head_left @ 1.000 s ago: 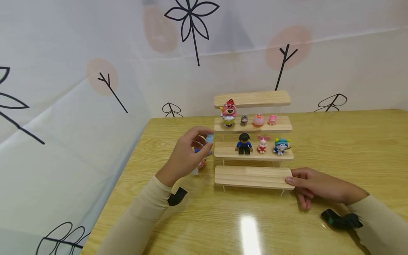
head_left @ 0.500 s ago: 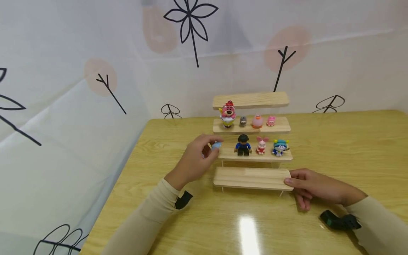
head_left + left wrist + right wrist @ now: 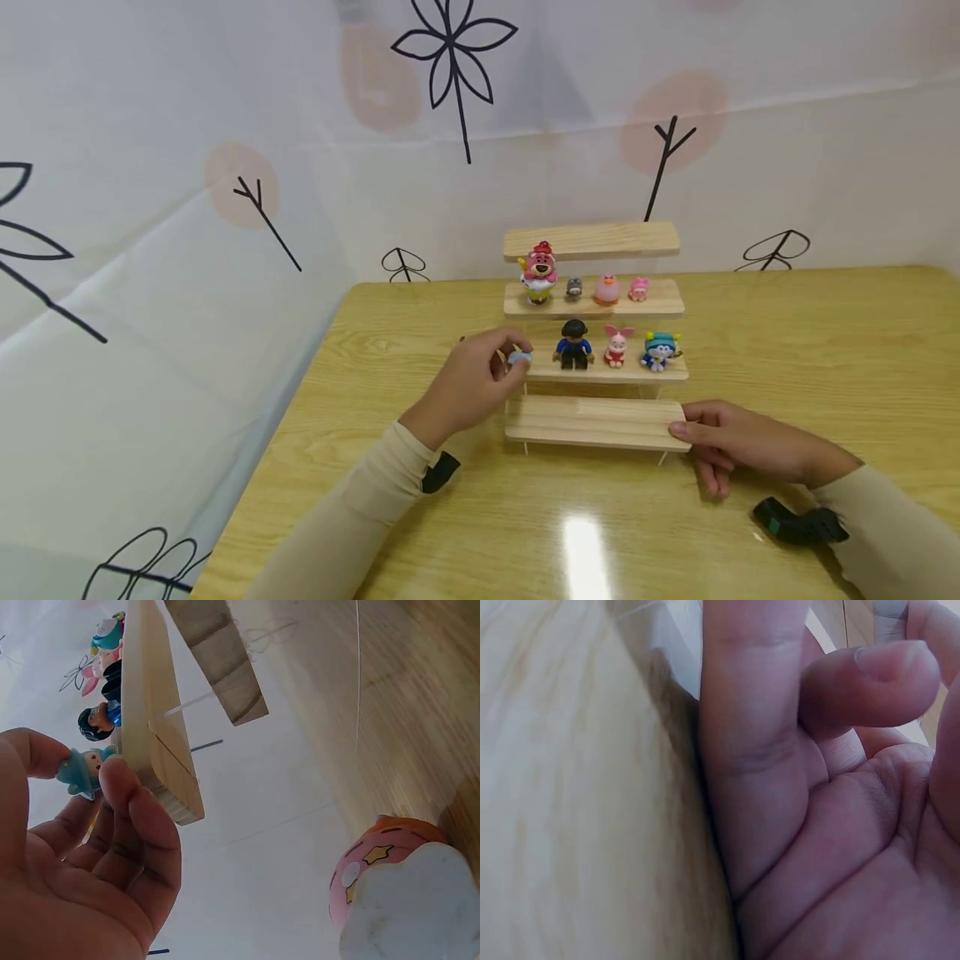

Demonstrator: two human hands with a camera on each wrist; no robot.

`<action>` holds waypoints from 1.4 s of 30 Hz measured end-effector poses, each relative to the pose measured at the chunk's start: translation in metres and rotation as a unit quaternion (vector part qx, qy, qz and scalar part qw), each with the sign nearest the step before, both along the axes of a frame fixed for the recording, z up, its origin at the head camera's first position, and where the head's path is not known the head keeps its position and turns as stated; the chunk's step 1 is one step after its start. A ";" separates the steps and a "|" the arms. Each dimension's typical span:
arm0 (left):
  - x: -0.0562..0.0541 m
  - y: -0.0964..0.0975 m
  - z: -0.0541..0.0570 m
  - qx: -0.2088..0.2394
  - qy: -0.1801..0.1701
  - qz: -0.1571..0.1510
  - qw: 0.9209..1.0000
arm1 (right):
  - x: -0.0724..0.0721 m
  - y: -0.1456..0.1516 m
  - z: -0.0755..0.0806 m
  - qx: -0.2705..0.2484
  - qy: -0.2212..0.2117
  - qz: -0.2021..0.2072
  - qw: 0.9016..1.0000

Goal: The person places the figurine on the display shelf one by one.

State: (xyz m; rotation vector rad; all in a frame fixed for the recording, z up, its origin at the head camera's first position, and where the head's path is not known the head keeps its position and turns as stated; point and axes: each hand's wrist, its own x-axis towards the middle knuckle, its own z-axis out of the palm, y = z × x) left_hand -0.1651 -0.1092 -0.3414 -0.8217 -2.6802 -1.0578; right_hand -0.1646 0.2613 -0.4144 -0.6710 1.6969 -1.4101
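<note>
My left hand (image 3: 474, 377) pinches a small light-blue figurine (image 3: 84, 769) with a hat and a pale face between thumb and fingertips. It is at the left end of the second wooden shelf from the bottom (image 3: 543, 372), left of a dark-haired toy figure in a blue top (image 3: 575, 345). On that same shelf stand a pink-eared piglet figurine (image 3: 617, 345) and a figurine with a teal hat (image 3: 660, 351). My right hand (image 3: 738, 437) grips the right end of the lowest shelf (image 3: 596, 421), thumb on top. In the right wrist view its lower fingers lie along the tabletop (image 3: 592, 787).
The third shelf up carries a red-pink bear figurine (image 3: 540, 271), a small grey figurine (image 3: 573, 288), a round pink bird figurine (image 3: 607, 289) and a small pink figurine (image 3: 638, 289). A pink toy with stars (image 3: 382, 859) lies on the table beneath the left hand.
My left hand has moved right with the light-blue figurine, from beside the rack to over the left end of the second shelf. The right hand has kept its grip on the lowest shelf.
</note>
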 end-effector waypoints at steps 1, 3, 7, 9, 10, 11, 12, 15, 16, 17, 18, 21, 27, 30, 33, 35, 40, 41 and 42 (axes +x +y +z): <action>0.000 0.001 0.000 -0.004 0.002 0.002 1.000 | 0.000 0.000 -0.001 -0.001 -0.001 0.001 1.000; -0.001 0.002 0.000 -0.011 0.003 0.007 1.000 | 0.001 -0.001 -0.002 -0.004 -0.003 0.003 1.000; -0.003 0.004 -0.001 -0.024 0.015 0.021 0.999 | 0.001 -0.001 -0.002 0.000 0.000 0.000 1.000; -0.004 0.005 -0.001 -0.025 0.021 0.025 0.999 | 0.001 -0.001 -0.001 0.005 0.004 -0.002 1.000; -0.005 0.005 -0.001 -0.027 0.025 0.026 0.999 | 0.001 -0.001 -0.001 0.006 0.006 -0.003 1.000; -0.005 0.006 -0.001 -0.028 0.027 0.027 0.999 | 0.001 0.000 0.000 0.008 0.006 -0.003 1.000; -0.006 0.007 -0.001 -0.029 0.028 0.028 0.999 | 0.001 0.000 0.000 0.007 0.007 -0.004 1.000; -0.006 0.009 0.000 -0.033 0.030 0.032 0.999 | 0.001 0.000 0.000 0.002 0.005 0.000 1.000; -0.006 0.009 0.000 -0.035 0.030 0.034 0.998 | 0.001 0.000 0.000 0.001 0.005 0.000 1.000; -0.007 0.010 -0.001 -0.036 0.032 0.035 0.998 | 0.001 0.000 0.000 0.001 0.007 0.001 1.000; -0.007 0.010 -0.001 -0.035 0.032 0.036 0.998 | 0.000 0.000 0.000 0.001 0.008 0.000 1.000; -0.010 0.011 -0.002 -0.034 0.035 0.040 0.998 | 0.000 0.000 0.001 0.011 0.013 -0.005 1.000; -0.012 0.012 -0.003 -0.030 0.029 0.043 0.998 | 0.000 0.001 0.000 0.014 0.009 -0.008 1.000; -0.013 0.012 -0.005 -0.022 0.020 0.042 0.999 | 0.000 0.001 -0.001 0.010 0.006 -0.006 1.000; -0.015 0.012 -0.007 -0.011 0.012 0.043 0.999 | 0.000 0.001 -0.002 0.007 0.007 -0.004 1.000; -0.015 0.013 -0.009 -0.005 0.008 0.044 0.999 | -0.001 0.001 -0.002 0.005 0.007 -0.005 1.000; -0.017 0.013 -0.010 0.002 -0.001 0.049 0.999 | -0.002 0.001 -0.002 0.001 0.007 -0.002 1.000; -0.018 0.013 -0.010 0.002 -0.003 0.049 0.999 | -0.002 0.001 -0.002 0.000 0.008 -0.002 1.000; -0.018 0.013 -0.010 0.004 -0.005 0.049 0.999 | -0.002 0.001 -0.002 0.000 0.010 -0.001 1.000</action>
